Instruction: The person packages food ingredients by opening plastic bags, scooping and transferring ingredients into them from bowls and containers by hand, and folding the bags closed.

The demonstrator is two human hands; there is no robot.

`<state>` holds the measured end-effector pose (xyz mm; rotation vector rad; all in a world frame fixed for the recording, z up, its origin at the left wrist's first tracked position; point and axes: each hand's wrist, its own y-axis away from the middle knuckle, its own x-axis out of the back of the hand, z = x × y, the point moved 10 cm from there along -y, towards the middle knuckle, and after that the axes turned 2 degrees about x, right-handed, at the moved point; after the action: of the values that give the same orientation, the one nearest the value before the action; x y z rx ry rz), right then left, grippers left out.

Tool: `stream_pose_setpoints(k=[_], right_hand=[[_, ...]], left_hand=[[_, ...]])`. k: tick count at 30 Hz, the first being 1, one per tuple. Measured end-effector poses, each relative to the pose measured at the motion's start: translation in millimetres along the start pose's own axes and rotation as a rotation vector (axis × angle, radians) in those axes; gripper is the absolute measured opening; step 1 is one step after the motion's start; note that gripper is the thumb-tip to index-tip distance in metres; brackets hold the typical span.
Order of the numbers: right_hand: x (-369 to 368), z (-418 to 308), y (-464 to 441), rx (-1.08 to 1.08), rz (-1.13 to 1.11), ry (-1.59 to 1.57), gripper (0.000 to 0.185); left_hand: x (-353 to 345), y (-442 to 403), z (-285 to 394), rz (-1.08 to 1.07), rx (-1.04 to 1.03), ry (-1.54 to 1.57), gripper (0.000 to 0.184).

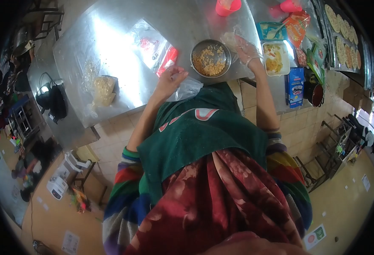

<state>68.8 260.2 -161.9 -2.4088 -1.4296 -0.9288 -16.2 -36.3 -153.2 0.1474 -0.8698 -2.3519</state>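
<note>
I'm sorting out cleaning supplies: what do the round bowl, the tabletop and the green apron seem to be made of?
Bowl: probably stainless steel, smooth; its grey rim shines.
Tabletop: apparently sheet metal, satin to glossy, given its grey colour and bright glare.
Green apron: likely cloth, matte, judging by its soft folds; I can't tell the fibre.

A metal table (74, 51) spans 10 to 12 o'clock, with white glare (114, 55) washing across its top at 11. Another metal table (263, 19) adjoins at 1 o'clock. Pale floor tiles (114, 131) show at 9 o'clock and again at 3. Dark furniture legs (49, 19) stand at 10 o'clock, others between 3 and 4. Tan wall surfaces (348, 204) fill 4 and 7 o'clock, carrying paper sheets (315, 236). Daylight (372, 118) brightens the edge at 3.
</note>
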Motion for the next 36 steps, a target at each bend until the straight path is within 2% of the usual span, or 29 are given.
stream_pose_setpoints(k=[3,6,10,13,14,18,21,24,25,28,31,34,36], right_hand=[[11,-25,3,0.012,0.065,0.102,0.035],[31,-62,9,0.036,0.134,0.246,0.033],[50,-103,21,0.151,0.211,0.267,0.027],[20,-120,31,-0.044,-0.010,-0.394,0.025],[7,-151,40,0.089,-0.173,-0.411,0.023],[-50,-220,82,0.052,-0.548,-0.364,0.026],[-78,-230,87,0.326,-0.499,-0.027,0.027],[-101,-218,86,0.342,-0.587,0.106,0.027],[-107,-213,87,0.352,-0.607,0.138,0.028],[-111,-211,95,0.375,-0.638,0.128,0.027],[-111,-212,99,0.470,-0.494,0.048,0.028],[-111,-200,92,0.283,-0.616,-0.200,0.033],[-89,-174,77,0.046,-0.561,-0.260,0.035]], left_hand=[[12,23,3,-0.021,0.012,0.126,0.040],[25,38,10,0.003,0.006,0.124,0.041],[41,46,18,0.093,-0.077,0.088,0.032],[51,50,33,0.217,-0.142,0.081,0.024],[52,49,37,0.257,-0.164,0.096,0.023],[42,52,59,0.353,-0.242,0.122,0.017],[35,54,67,0.395,-0.272,0.112,0.014],[30,56,74,0.437,-0.424,0.216,0.014],[28,55,69,0.432,-0.402,0.188,0.014],[25,52,56,0.441,-0.341,0.120,0.013],[28,52,52,0.447,-0.338,0.035,0.013],[42,62,66,0.479,-0.324,-0.195,0.015],[46,57,58,0.426,-0.320,-0.255,0.016]])
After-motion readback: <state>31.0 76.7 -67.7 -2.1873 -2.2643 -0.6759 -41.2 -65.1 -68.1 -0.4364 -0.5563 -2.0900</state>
